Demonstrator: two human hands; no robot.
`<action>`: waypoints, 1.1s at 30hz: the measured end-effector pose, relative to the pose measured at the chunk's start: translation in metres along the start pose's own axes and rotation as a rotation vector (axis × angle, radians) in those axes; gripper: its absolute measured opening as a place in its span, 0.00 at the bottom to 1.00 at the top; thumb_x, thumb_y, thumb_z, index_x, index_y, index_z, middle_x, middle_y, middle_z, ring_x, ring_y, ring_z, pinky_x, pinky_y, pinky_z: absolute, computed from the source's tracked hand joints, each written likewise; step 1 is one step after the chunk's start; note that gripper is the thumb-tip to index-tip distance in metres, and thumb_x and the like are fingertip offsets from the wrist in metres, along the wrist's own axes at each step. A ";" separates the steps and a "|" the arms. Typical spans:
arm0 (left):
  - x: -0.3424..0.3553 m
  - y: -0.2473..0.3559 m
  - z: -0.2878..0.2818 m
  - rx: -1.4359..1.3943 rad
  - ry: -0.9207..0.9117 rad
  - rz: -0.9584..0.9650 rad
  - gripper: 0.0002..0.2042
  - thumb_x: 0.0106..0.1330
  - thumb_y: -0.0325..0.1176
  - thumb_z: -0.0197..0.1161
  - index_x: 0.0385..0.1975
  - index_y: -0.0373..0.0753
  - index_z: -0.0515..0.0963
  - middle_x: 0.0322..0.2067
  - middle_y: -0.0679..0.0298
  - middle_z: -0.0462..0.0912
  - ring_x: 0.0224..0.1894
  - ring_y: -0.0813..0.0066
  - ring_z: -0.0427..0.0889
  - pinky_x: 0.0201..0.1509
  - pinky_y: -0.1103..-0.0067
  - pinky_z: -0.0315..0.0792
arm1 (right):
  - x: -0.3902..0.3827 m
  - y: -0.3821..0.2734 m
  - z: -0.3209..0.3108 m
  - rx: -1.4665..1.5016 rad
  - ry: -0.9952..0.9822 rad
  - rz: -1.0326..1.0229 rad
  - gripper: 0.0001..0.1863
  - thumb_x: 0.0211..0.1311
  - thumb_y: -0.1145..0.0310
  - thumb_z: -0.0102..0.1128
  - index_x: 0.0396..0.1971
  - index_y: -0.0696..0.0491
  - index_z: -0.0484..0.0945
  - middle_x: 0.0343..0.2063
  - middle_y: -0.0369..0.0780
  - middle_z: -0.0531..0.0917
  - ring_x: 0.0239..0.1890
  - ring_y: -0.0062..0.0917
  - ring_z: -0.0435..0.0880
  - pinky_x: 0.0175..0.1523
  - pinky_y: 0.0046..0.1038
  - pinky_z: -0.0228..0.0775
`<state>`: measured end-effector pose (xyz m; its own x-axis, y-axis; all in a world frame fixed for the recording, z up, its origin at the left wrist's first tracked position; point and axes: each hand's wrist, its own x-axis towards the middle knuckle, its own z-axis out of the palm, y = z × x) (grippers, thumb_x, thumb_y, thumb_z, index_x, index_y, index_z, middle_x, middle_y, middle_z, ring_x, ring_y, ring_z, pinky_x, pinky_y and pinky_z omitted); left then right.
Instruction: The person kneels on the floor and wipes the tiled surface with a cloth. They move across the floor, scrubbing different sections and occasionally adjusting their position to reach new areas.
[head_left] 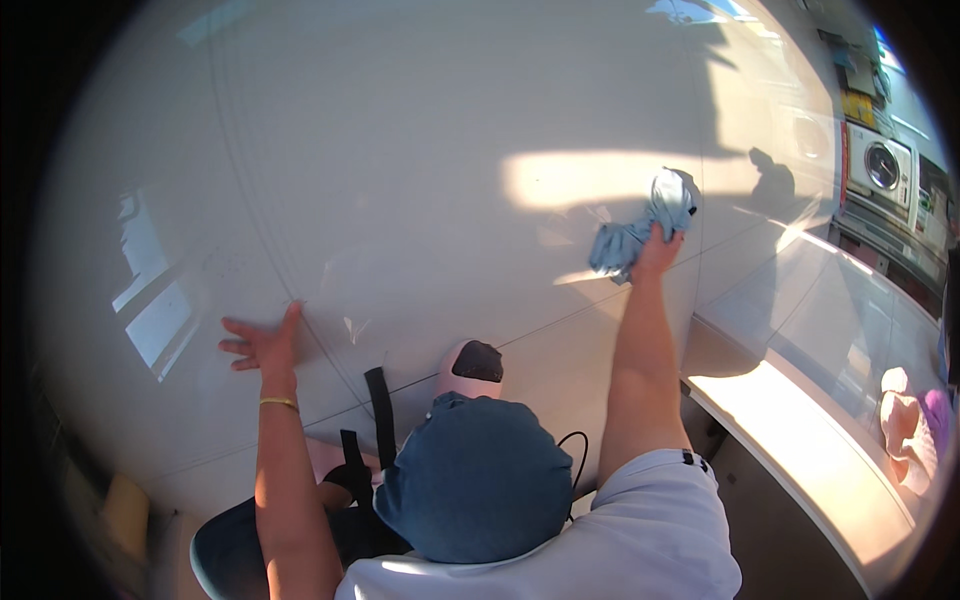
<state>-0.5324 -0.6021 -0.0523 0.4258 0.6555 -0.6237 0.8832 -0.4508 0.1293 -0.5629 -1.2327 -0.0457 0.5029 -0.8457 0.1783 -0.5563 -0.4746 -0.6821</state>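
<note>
1. The light blue cloth (pixel 672 195) lay on the tiled floor (pixel 400 180), ahead of the person and to the right; its long axis ran aslant, one end pointing near and left, the other pointing away and right.
2. The cloth looked soft, bunched and deeply creased, with a rounded lobe at its far end; the floor was pale, smooth and glossy, crossed by thin joint lines.
3. The right hand (pixel 657 252) had its fingers closed on the cloth's near side; the bare forearm stretched forward, almost straight.
4. The left hand (pixel 265 345) was open, fingers splayed leftward, thumb pointing ahead; a yellow wristband (pixel 280 403) circled its wrist; whether it touched the floor, I could not tell.
</note>
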 end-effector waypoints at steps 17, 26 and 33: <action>0.013 -0.022 -0.002 -0.371 -0.045 0.018 0.39 0.64 0.52 0.55 0.71 0.53 0.42 0.72 0.62 0.33 0.71 0.48 0.33 0.70 0.49 0.40 | -0.310 -0.251 0.171 0.554 -0.919 -0.560 0.34 0.37 0.72 0.65 0.52 0.35 0.78 0.50 0.40 0.76 0.48 0.37 0.75 0.51 0.37 0.70; 0.031 -0.032 0.018 -0.268 0.421 0.174 0.26 0.65 0.44 0.51 0.64 0.52 0.61 0.67 0.63 0.50 0.66 0.59 0.55 0.66 0.60 0.57 | -0.166 -0.048 -0.051 0.897 -0.318 0.555 0.27 0.50 0.75 0.62 0.54 0.55 0.69 0.48 0.41 0.77 0.51 0.30 0.78 0.56 0.35 0.71; 0.015 0.015 0.017 -0.238 0.454 0.418 0.27 0.64 0.35 0.52 0.65 0.49 0.57 0.66 0.58 0.50 0.61 0.59 0.62 0.59 0.64 0.62 | -0.141 0.137 -0.192 0.470 0.095 0.702 0.29 0.54 0.74 0.55 0.59 0.52 0.65 0.51 0.42 0.76 0.53 0.33 0.76 0.56 0.37 0.70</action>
<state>-0.5163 -0.6091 -0.0725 0.7368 0.6681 -0.1039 0.6226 -0.6105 0.4895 -0.8369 -1.2258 -0.0281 0.0746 -0.9328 -0.3526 -0.3754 0.3013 -0.8765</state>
